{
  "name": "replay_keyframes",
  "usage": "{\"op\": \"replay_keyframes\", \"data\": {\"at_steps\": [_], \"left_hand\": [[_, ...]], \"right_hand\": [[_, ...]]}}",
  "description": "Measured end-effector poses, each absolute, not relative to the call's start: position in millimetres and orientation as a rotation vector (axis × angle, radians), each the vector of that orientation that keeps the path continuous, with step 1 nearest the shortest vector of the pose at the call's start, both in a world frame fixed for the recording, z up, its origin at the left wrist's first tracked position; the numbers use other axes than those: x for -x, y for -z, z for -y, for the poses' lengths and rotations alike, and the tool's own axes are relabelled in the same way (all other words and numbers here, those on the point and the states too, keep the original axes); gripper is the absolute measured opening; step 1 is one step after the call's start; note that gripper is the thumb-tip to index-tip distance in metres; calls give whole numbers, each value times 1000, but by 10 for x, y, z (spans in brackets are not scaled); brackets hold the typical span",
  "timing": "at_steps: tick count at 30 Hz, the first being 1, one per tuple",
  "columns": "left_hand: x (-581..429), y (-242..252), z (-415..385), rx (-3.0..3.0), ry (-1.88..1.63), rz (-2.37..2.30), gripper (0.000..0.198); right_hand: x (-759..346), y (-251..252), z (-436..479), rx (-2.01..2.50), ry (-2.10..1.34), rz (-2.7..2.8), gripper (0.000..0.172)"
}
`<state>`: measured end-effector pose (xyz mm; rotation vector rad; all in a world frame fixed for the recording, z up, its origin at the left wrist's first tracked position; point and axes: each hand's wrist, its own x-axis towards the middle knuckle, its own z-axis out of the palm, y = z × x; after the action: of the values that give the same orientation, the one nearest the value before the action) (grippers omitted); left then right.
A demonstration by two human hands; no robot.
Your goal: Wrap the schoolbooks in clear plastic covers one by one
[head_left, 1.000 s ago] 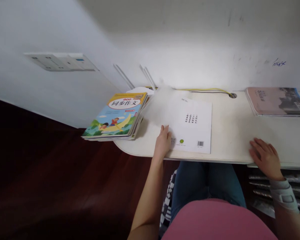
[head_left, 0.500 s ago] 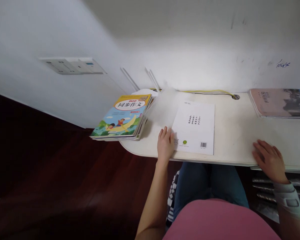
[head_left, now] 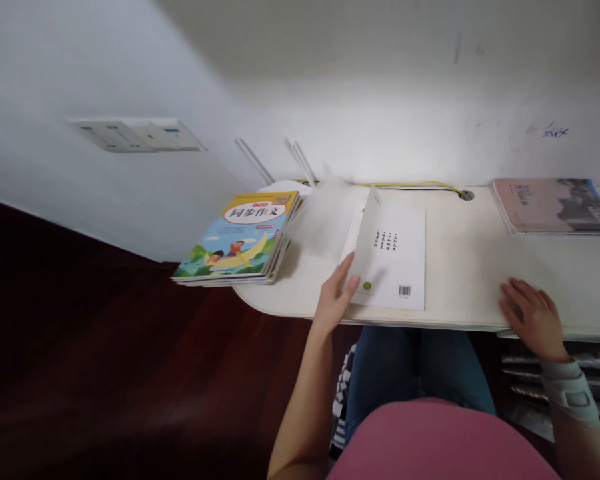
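Note:
A thin white booklet [head_left: 393, 263] with a barcode lies face down on the white desk [head_left: 460, 267]. My left hand [head_left: 336, 293] grips its left edge and has that side raised off the desk, so the booklet tilts up towards the right. My right hand [head_left: 530, 313] rests flat on the desk's front edge at the right, fingers spread, holding nothing. A grey strap sits round that wrist.
A stack of colourful workbooks [head_left: 240, 237] overhangs the desk's left end. A pink-covered book [head_left: 555, 203] lies at the back right. A yellow cable [head_left: 410, 185] runs along the wall to a cable hole [head_left: 465, 195]. Dark wood floor lies to the left; drawers [head_left: 535, 373] are under the right side.
My left hand went from lying on the desk beside the booklet to taking its left edge and lifting it. My right hand has stayed put.

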<state>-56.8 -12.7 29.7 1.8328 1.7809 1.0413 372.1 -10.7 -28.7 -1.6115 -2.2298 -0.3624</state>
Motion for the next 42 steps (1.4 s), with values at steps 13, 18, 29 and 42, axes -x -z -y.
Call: {"op": "replay_keyframes", "data": {"at_steps": [13,18,29,42], "left_hand": [[-601,-310,-32,-2669,-493,-1502,59],[-783,-306,-39,-2750,-503,-1490,60],[-418,-403,133,-2386,-780,-1471,66],[-317,-432,253,-2030,-992,-1345,58]], "right_hand": [[-3212,-92,150,1607,164,2256,29],[-2721,-220,120,1292,-686,1921,33],[-2179,-324,17,1140,-1268,1426,35],[-1940,-383,29,788,-1804,1005,27]]}}
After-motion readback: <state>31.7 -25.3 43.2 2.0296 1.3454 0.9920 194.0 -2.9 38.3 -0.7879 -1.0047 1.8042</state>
